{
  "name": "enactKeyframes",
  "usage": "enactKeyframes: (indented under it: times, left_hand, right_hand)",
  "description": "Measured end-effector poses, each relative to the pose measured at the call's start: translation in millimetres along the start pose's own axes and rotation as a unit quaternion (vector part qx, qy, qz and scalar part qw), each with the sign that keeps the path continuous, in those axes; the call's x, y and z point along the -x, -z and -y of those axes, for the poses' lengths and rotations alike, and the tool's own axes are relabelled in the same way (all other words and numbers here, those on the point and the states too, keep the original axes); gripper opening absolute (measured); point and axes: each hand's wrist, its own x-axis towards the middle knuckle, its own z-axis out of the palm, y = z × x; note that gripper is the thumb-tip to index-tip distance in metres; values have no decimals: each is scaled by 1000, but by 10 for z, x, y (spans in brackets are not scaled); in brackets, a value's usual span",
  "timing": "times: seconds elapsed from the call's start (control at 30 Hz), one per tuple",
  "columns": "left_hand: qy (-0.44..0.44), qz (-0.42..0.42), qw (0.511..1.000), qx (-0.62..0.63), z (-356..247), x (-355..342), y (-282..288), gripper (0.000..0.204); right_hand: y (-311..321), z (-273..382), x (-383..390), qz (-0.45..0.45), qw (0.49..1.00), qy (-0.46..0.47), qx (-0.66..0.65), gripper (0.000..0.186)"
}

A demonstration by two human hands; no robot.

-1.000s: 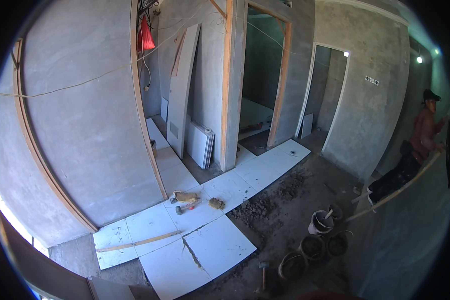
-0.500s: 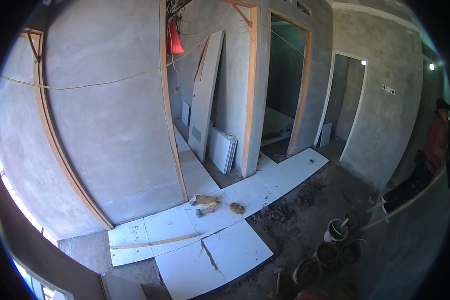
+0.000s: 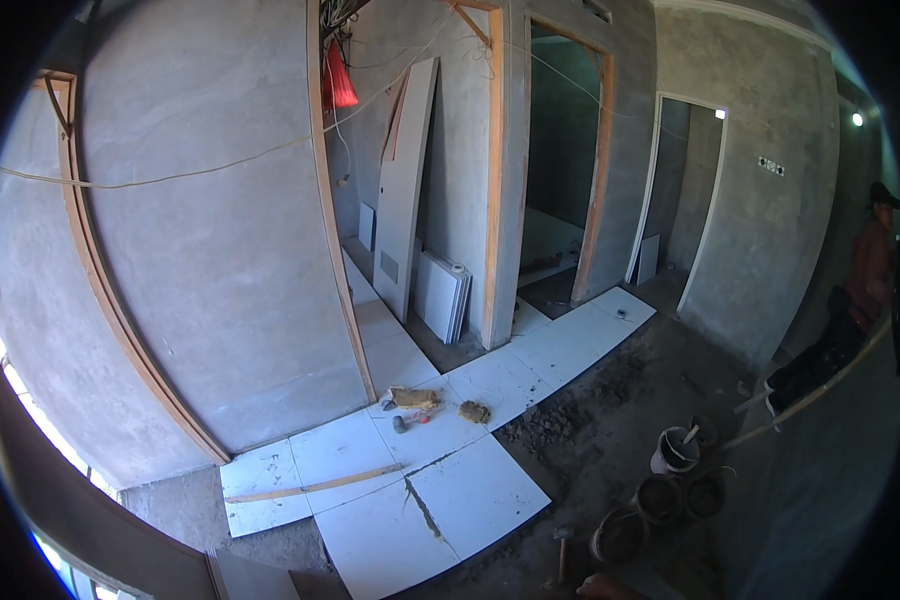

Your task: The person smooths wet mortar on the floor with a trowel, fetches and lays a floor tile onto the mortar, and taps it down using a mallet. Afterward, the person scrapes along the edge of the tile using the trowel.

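At the lower edge, a small part of what looks like my right hand (image 3: 600, 587) shows, dark and cut off by the frame; its fingers cannot be made out. Closest to it is a hammer (image 3: 562, 550) on the dark ground, its head toward the far side. My left hand is out of view. White floor tiles (image 3: 370, 540) lie left of the hammer, with a grey mortar smear across them. On the tiles are a wooden strip (image 3: 315, 486), a brown block (image 3: 415, 398), a yellowish sponge-like lump (image 3: 474, 412) and a grey-headed tool with a red part (image 3: 402, 424).
Several buckets, including a pale-rimmed one (image 3: 674, 452), stand on the right by loose mortar (image 3: 560, 420). Beyond them, a person in a cap (image 3: 873, 265) is beside a long pole (image 3: 810, 395). A tall panel (image 3: 405, 190) and stacked tiles (image 3: 440, 295) lean in a doorway.
The view has shifted slightly. The hand-like shape at the lower edge has come a little further left, closer to the hammer. The tiles and the things on them stay in place.
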Motion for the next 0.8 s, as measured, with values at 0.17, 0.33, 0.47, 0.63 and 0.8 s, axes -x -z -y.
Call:
enactKeyframes:
  times: [0.17,0.33,0.47,0.63,0.8]
  left_hand:
    - [-111,-233,961,-96,-310,93,-555,24]
    - [-99,-264,930,-234,-420,-17,-523,29]
    - [-66,-179,976,-105,-189,-32,-349,23]
    - [-77,-207,965,-138,-7,-15,-435,25]
    - [-64,-251,958,-127,-199,-51,-743,28]
  right_hand:
    - [147,-6,43,102,905,-76,407,53]
    - [128,247,259,1,963,-139,232,43]
    - [35,438,434,-17,961,-175,215,37]
    - [-6,563,553,-45,971,-194,130,37]
    - [147,500,453,-10,967,-198,162,37]
